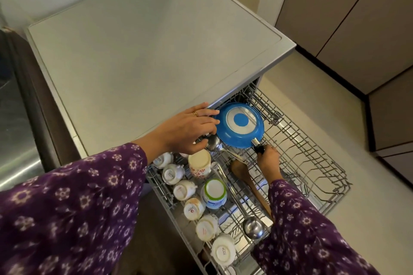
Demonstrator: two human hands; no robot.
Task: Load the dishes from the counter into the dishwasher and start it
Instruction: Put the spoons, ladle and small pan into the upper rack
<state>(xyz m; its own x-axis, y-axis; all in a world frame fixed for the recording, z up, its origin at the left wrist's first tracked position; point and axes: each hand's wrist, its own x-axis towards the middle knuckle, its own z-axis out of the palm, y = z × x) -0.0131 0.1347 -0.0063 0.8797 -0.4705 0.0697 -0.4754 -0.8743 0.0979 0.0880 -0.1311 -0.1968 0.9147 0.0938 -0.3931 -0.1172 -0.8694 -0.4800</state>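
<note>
The right hand (268, 159) grips the blue pan (241, 127) by its handle (259, 148), upside down in the rack (317, 156). The left hand (192, 129) touches its rim, fingers flat. Let go too soon, it could tip onto the big spoon (213, 142)

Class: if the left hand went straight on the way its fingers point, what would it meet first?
The rim of the upturned blue frying pan. The left hand looks at or very near that rim, though depth is unclear from this one view.
</note>
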